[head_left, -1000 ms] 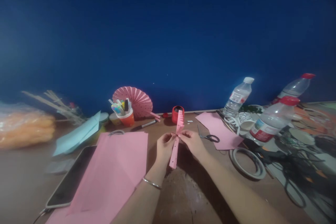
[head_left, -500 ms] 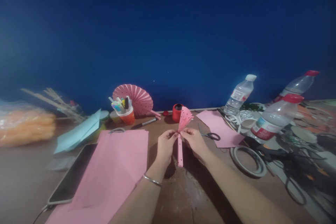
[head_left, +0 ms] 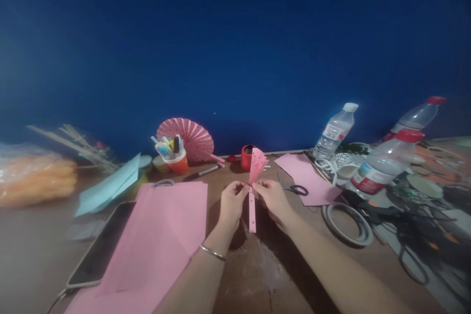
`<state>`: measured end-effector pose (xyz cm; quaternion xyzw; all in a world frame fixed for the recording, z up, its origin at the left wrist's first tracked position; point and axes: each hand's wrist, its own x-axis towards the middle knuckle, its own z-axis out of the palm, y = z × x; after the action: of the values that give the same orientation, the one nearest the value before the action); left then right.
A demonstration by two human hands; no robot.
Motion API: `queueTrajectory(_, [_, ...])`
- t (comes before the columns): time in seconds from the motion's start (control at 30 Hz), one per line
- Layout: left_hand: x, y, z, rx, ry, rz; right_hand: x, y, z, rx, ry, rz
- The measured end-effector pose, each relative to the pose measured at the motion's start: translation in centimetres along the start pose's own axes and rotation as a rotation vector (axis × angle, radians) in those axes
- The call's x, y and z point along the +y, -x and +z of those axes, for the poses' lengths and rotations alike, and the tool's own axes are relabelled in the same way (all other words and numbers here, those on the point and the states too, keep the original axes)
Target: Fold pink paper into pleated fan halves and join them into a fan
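Note:
Both my hands meet over the middle of the brown table (head_left: 257,274), pinching a pleated pink paper strip (head_left: 252,208) at its middle. My left hand (head_left: 231,204), with a bracelet on the wrist, grips it from the left. My right hand (head_left: 272,197) grips it from the right. Above the pinch the pleats spread into a small dotted fan (head_left: 257,164); below it the strip hangs folded and narrow, its lower end near the tabletop.
Large pink sheets (head_left: 158,240) and a phone (head_left: 99,250) lie to the left. A finished pink fan (head_left: 187,140), pen cup (head_left: 175,157), red tape roll (head_left: 247,156), scissors (head_left: 292,187), another pink sheet (head_left: 305,179), water bottles (head_left: 382,167) and cables (head_left: 405,225) crowd the back and right.
The strip was straight and tilted a second ago. Its upper half has since fanned open above my fingers, and the lower half now hangs upright. My hands stayed in place.

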<state>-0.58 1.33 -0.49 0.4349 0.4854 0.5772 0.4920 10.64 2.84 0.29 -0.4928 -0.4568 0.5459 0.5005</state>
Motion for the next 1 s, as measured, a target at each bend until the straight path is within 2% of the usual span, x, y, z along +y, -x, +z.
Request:
queueTrajectory(0.23, [1.0, -0.1, -0.2, 0.082, 0.014, -0.043, 0.3, -0.4, -1.0, -0.072, 0.232, -0.192])
queueTrajectory(0.33, [1.2, -0.1, -0.3, 0.113, -0.006, -0.050, 0.1, -0.4, -1.3, -0.065, 0.367, -0.222])
queueTrajectory(0.47, [1.2, 0.0, -0.2, 0.140, 0.006, -0.054, -0.3, -0.3, -1.3, -0.072, 0.432, -0.241])
queueTrajectory(0.8, [0.6, -0.2, -0.7, 0.120, 0.018, -0.150, 0.0, -0.5, -1.6, -0.049, 0.381, -0.205])
queueTrajectory(1.0, [0.5, -0.2, -0.7, 0.053, 0.136, -0.188, -0.8, -0.3, -1.2, -0.071, 0.242, -0.038])
